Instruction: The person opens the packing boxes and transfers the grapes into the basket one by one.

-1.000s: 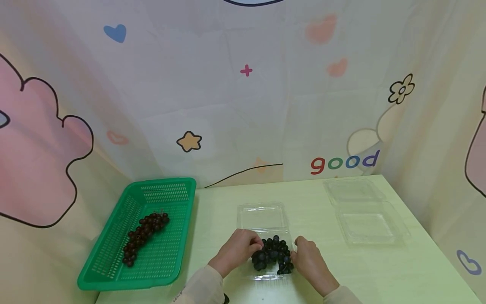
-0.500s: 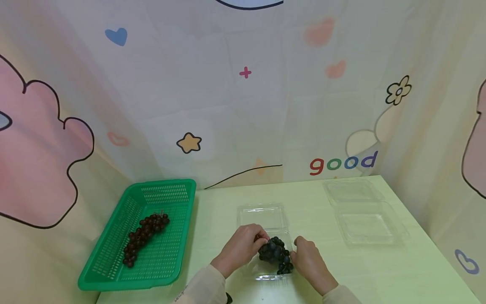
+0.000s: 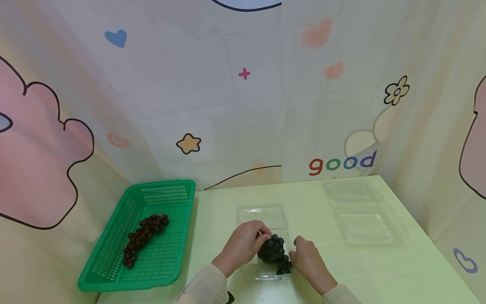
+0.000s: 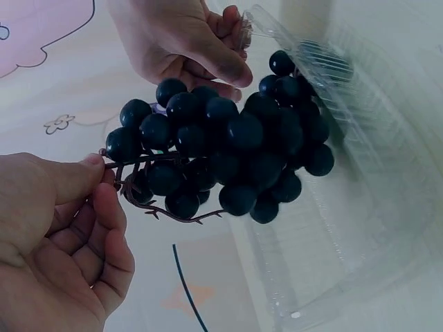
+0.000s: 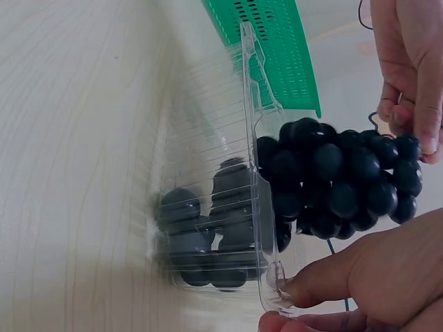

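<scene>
A bunch of black grapes (image 3: 271, 250) hangs partly raised over an open clear plastic box (image 3: 260, 270), its lower grapes still inside. My left hand (image 3: 246, 245) pinches the brown stem (image 4: 142, 160) at the top end of the bunch, seen closely in the left wrist view. At the box's right side, my right hand (image 3: 309, 262) holds the rim between thumb and fingers, as the right wrist view shows (image 5: 277, 283). Several grapes (image 5: 190, 235) show through the box wall there.
To the left stands a green basket (image 3: 178, 253) with a dark red bunch of grapes (image 3: 144, 236) in it. Another open clear box (image 3: 368, 228) lies at the right back. The first box's lid (image 3: 262, 216) lies folded back toward the printed curtain (image 3: 228, 105).
My left hand has moved right and slightly away, drawing the stem end of the black grapes up and inward, off the box's left side. My right hand stays at the rim.
</scene>
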`<state>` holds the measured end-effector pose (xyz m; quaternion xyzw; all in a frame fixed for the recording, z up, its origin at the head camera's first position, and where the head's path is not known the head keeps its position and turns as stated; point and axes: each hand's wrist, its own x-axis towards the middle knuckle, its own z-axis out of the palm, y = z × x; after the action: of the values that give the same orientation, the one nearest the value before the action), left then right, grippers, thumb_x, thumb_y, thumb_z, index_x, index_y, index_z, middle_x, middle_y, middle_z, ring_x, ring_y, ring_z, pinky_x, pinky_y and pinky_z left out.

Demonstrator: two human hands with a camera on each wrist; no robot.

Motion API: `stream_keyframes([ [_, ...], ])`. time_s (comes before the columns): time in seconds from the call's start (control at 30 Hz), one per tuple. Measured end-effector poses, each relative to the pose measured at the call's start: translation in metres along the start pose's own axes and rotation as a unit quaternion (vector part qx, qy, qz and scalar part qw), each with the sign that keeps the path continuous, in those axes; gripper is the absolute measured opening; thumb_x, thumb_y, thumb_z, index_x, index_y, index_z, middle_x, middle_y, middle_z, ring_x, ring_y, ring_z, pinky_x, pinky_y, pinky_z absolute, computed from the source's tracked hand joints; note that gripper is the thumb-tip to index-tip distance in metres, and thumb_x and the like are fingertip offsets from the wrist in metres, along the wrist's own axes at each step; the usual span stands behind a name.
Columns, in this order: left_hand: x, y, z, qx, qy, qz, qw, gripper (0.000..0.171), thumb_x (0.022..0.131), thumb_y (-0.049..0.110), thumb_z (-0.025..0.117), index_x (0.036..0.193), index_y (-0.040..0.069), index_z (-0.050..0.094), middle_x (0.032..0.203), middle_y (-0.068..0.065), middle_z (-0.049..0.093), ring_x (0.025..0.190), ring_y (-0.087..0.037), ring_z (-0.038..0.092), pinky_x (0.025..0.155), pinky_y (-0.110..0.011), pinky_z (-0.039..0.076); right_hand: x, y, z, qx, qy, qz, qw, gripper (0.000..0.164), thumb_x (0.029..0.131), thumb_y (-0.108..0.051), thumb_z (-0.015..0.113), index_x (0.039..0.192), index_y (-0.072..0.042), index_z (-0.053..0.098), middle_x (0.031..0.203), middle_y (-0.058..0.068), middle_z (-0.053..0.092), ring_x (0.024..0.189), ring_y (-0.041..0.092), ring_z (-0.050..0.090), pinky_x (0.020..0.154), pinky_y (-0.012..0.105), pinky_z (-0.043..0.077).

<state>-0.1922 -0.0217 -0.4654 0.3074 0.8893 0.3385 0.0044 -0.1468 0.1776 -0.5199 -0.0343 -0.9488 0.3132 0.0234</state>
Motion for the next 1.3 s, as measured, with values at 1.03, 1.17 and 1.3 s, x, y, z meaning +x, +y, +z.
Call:
stream_keyframes([
  [1.03, 0.002, 0.020, -0.030, -0.016, 0.049, 0.011, 0.9986, 0.003, 0.097, 0.015, 0.074, 0.100, 0.014, 0.076, 0.089, 0.008, 0.070, 0.075, -0.004, 0.056, 0.067, -0.024, 0.047, -0.002, -0.002, 0.000, 0.006, -0.007, 0.012, 1.000, 0.020, 0.083, 0.003, 0.070, 0.100, 0.013, 0.062, 0.093, 0.031, 0.069, 0.076, 0.034, 0.067, 0.067, 0.050, 0.056],
  [1.17, 0.002, 0.022, -0.034, -0.023, 0.055, 0.012, 0.9981, 0.004, 0.098, 0.015, 0.074, 0.100, 0.014, 0.076, 0.089, 0.008, 0.070, 0.075, -0.005, 0.056, 0.067, -0.024, 0.048, -0.001, -0.001, 0.000, 0.006, -0.005, 0.010, 1.000, 0.020, 0.083, 0.003, 0.070, 0.099, 0.013, 0.063, 0.092, 0.031, 0.069, 0.077, 0.036, 0.068, 0.067, 0.051, 0.056],
  [1.3, 0.002, 0.022, -0.037, -0.028, 0.065, 0.017, 0.9973, 0.004, 0.097, 0.015, 0.074, 0.100, 0.013, 0.077, 0.092, 0.007, 0.072, 0.077, -0.006, 0.057, 0.068, -0.024, 0.049, -0.001, 0.000, 0.001, 0.008, -0.002, 0.008, 1.000, 0.021, 0.082, 0.003, 0.069, 0.099, 0.013, 0.063, 0.092, 0.031, 0.069, 0.076, 0.036, 0.068, 0.067, 0.051, 0.056],
])
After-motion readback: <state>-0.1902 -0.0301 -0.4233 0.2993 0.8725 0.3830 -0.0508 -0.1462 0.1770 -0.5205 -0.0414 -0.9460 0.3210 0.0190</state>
